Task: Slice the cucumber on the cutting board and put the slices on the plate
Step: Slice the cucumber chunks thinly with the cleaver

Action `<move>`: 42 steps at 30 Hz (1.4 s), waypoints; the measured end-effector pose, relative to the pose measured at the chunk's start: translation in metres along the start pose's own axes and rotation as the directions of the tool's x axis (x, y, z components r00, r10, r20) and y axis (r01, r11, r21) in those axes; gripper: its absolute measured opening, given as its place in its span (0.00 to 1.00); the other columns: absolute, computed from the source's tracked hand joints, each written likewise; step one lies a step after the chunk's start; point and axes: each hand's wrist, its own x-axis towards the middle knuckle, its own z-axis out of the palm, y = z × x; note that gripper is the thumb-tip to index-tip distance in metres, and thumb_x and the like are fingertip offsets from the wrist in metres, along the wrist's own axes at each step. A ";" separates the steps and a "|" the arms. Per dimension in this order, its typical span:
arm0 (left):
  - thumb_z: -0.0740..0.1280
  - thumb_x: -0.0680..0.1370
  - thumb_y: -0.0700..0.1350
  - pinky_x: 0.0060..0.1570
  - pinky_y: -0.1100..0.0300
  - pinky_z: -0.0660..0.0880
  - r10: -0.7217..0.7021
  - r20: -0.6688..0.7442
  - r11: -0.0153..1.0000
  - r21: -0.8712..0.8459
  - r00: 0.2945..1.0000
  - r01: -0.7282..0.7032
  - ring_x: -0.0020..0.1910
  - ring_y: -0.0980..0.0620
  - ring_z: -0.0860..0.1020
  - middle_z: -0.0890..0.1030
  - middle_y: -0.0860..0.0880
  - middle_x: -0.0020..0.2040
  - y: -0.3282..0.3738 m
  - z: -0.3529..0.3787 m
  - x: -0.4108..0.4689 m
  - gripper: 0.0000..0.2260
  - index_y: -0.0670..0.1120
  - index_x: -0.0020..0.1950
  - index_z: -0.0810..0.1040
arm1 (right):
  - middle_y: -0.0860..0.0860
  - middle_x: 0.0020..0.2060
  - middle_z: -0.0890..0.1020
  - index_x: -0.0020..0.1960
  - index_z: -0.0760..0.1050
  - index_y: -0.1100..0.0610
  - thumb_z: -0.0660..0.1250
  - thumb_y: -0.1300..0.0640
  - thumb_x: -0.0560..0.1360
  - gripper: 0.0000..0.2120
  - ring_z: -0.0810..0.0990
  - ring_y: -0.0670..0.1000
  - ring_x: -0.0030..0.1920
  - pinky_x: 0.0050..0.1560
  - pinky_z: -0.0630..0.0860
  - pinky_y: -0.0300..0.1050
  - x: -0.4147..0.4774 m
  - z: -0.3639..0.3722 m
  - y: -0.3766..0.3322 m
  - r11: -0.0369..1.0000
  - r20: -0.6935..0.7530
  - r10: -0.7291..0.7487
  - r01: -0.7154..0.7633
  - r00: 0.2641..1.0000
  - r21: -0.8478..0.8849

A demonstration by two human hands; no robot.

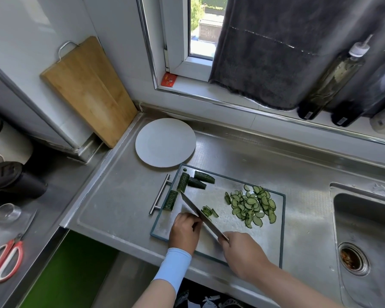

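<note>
Two hands (185, 231) (242, 255), one knife (199, 214), perhaps four chunks (183, 182)

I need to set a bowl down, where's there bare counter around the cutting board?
Bare counter lies left of the cutting board, nearer than the plate, and behind the board between plate and sink. Crowded: cucumber chunks at the board's left end, left hand, right hand and knife mid-board, slice pile on its right.
</note>
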 end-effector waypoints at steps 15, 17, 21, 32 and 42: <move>0.76 0.66 0.32 0.46 0.69 0.70 0.053 0.033 0.999 -0.014 0.998 -0.053 0.44 0.53 0.75 0.80 0.51 0.40 -0.004 -0.002 -0.003 0.10 0.45 0.41 0.83 | 0.48 0.32 0.75 0.35 0.67 0.51 0.56 0.55 0.80 0.14 0.72 0.51 0.34 0.31 0.65 0.44 0.018 0.002 -0.012 0.999 0.037 0.037 -0.036 0.999 -0.034; 0.76 0.65 0.32 0.46 0.69 0.69 0.045 0.027 0.999 -0.011 0.999 -0.044 0.44 0.53 0.74 0.80 0.50 0.40 -0.003 -0.001 -0.003 0.10 0.45 0.40 0.83 | 0.48 0.32 0.75 0.35 0.68 0.51 0.56 0.54 0.80 0.14 0.73 0.52 0.35 0.32 0.66 0.44 0.019 0.002 -0.012 0.999 0.042 0.039 -0.037 0.998 -0.028; 0.77 0.64 0.32 0.44 0.68 0.70 0.026 0.007 1.000 -0.008 1.000 -0.026 0.42 0.54 0.74 0.80 0.50 0.38 0.000 -0.001 -0.002 0.10 0.45 0.39 0.83 | 0.48 0.32 0.75 0.35 0.67 0.51 0.56 0.52 0.81 0.16 0.72 0.50 0.33 0.34 0.67 0.45 0.016 0.003 -0.011 1.000 0.018 0.016 -0.016 1.000 -0.027; 0.78 0.62 0.31 0.44 0.67 0.72 0.026 0.004 1.000 0.007 1.000 -0.026 0.41 0.54 0.75 0.81 0.51 0.37 -0.002 -0.002 -0.001 0.12 0.46 0.38 0.83 | 0.48 0.30 0.74 0.35 0.67 0.51 0.56 0.52 0.82 0.16 0.69 0.49 0.30 0.33 0.66 0.44 0.004 0.005 -0.003 1.000 -0.002 0.011 -0.011 1.000 -0.027; 0.77 0.63 0.33 0.43 0.66 0.72 0.010 0.065 1.000 0.017 0.998 -0.011 0.41 0.51 0.77 0.81 0.51 0.38 -0.004 -0.003 0.001 0.11 0.47 0.38 0.83 | 0.48 0.32 0.76 0.36 0.69 0.51 0.55 0.54 0.81 0.15 0.71 0.50 0.32 0.33 0.66 0.45 0.010 0.008 -0.008 0.998 0.027 0.051 -0.050 0.998 -0.045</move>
